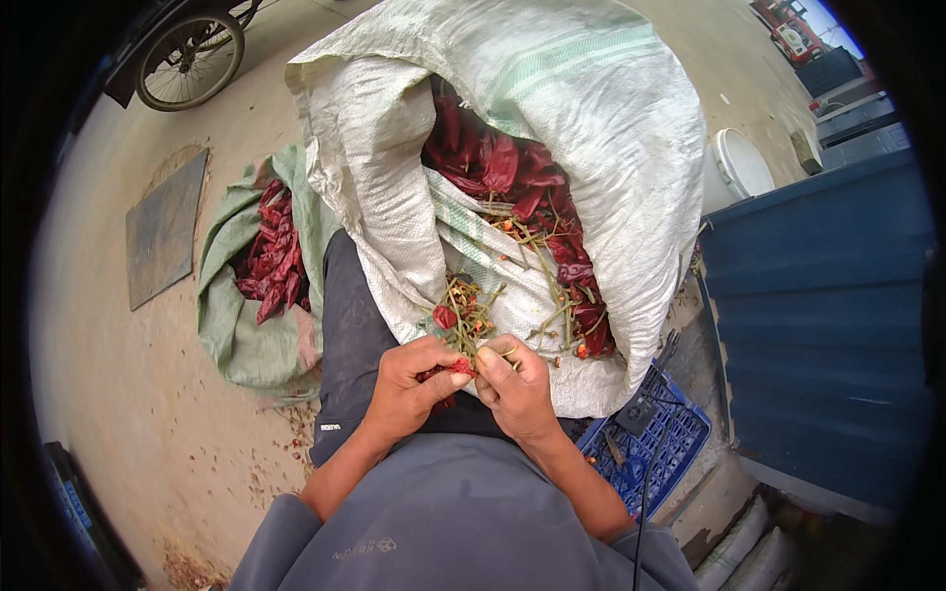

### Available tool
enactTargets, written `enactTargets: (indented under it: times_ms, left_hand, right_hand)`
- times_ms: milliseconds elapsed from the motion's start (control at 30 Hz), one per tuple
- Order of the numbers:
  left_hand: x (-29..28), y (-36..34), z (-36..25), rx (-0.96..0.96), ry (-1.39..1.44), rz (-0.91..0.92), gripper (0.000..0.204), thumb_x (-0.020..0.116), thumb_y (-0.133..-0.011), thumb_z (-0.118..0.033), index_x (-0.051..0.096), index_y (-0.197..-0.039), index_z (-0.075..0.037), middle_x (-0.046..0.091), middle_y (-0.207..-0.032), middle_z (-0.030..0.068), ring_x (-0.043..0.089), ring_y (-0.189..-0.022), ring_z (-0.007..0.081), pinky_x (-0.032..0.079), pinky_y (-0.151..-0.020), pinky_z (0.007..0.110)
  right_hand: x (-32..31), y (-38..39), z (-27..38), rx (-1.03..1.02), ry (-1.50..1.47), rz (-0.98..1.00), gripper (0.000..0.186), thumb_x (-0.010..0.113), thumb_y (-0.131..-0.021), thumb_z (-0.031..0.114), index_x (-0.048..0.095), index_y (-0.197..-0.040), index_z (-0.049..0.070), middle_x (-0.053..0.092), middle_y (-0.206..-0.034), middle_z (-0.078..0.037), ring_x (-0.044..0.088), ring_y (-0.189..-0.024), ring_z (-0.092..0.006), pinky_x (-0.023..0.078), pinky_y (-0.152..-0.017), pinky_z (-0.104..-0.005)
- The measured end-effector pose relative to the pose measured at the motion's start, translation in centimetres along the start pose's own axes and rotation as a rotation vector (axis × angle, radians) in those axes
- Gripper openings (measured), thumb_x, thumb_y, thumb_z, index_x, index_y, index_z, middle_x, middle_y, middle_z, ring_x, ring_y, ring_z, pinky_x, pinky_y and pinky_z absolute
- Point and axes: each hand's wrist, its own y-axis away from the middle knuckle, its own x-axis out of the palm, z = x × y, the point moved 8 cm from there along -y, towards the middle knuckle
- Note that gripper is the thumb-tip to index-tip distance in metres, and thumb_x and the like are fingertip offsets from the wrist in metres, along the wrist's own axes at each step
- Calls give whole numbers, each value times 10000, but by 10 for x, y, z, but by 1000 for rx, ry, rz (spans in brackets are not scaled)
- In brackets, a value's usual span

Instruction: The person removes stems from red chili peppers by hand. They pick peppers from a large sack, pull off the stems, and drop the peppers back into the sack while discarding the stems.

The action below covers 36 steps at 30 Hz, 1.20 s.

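A: Chillies everywhere. We sit with a big white woven sack (pixel 591 148) tipped open against our knees, its mouth showing a heap of dried red chillies (pixel 512 167) and a litter of green stalks (pixel 537 266) on the lower lip.

B: And our hands?

A: Both are drawn together just below the sack's mouth, nearly touching. Our left hand (pixel 409 384) curls around one red chilli (pixel 455 366), pinching it between thumb and fingers. Our right hand (pixel 514 379) closes its fingertips on the stalk end of that chilli. Neither is spread open.

B: What else lies around us?

A: To our left, on the dusty ground (pixel 118 394), a smaller green sack (pixel 232 325) holds more chillies (pixel 276 261). To our right, a blue plastic crate (pixel 660 443) sits under the white sack's edge, with a blue metal wall (pixel 828 325) beyond it. A wheel (pixel 189 59) shows at the far upper left, and a grey slab (pixel 166 227) lies flat on the ground.

B: What could go wrong here?

A: We judge the pod brittle; a hard twist could split it and scatter seed and flakes over our lap. The stalk could also snap short and leave a stub. The white sack leans on our leg, so shifting the knee might slump it and spill chillies toward the crate. Chilli dust on our fingers could sting if they touch the eyes.
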Motion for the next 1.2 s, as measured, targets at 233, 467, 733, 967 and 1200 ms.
enactTargets:
  times_ms: [233, 467, 733, 967, 1200]
  left_hand:
    - [1, 1, 11, -87, 332, -11, 107, 761, -844, -65, 727, -925, -3, 626, -838, 27, 581, -798, 110, 443, -736, 259]
    - [12, -4, 12, -120, 614, 6, 114, 759, -850, -48, 719, -942, 5, 645, -905, 42, 590, -841, 121, 457, -782, 270]
    - [2, -12, -8, -178, 103, 7, 192, 744, -879, -82, 728, -1043, 17, 639, -842, 23, 571, -730, 79, 450, -632, 242]
    - [2, -11, -25, 12, 43, 52, 128, 745, -856, -74, 725, -946, 13, 619, -762, 42, 561, -689, 107, 436, -622, 277]
    - [2, -5, 2, -98, 492, 64, 134, 748, -833, -44, 716, -941, 30, 662, -810, 61, 605, -730, 132, 478, -678, 278]
  right_hand:
    - [16, 4, -3, 100, -373, 21, 116, 585, -1014, 163, 553, -952, 69, 514, -696, 17, 416, -514, -42, 293, -443, -197]
    - [20, 6, 11, 28, -436, 15, 115, 575, -1021, 167, 564, -968, 66, 504, -666, 19, 408, -517, -40, 295, -450, -203]
    - [29, 12, 83, -854, 1046, -94, 123, 694, -890, 95, 600, -882, 15, 570, -681, -95, 579, -554, -237, 430, -482, -358]
    - [21, 9, 77, -541, 557, -56, 123, 652, -954, 120, 584, -916, 24, 559, -682, -49, 523, -552, -134, 379, -480, -275]
    - [18, -5, 44, -106, -470, 45, 156, 582, -1023, 180, 563, -926, 59, 486, -721, 17, 404, -563, -43, 312, -449, -197]
